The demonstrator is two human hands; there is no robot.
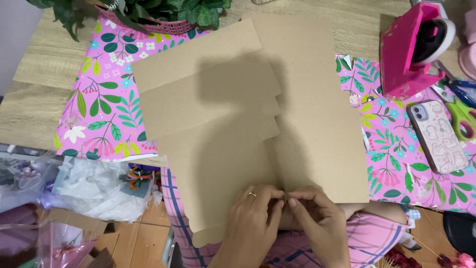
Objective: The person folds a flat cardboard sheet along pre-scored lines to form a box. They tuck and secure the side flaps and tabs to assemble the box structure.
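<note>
A large sheet of brown kraft paper (307, 99), folded into several stepped pleats on its left side, lies over pink floral wrapping paper (104, 94) on a wooden table (34, 99). My left hand (250, 218), a ring on one finger, and my right hand (317, 218) meet at the sheet's near edge, where the pleats come together. Both pinch the brown paper between thumb and fingertips, touching each other. The near edge of the sheet hangs over my lap.
A pink tape dispenser (414, 47) stands at the far right, with green-handled scissors (458, 114) and a phone (439, 136) in a pale case beside it. A potted plant (148, 12) sits at the far edge. Clear bags with flowers and white paper (99, 188) lie left, below the table.
</note>
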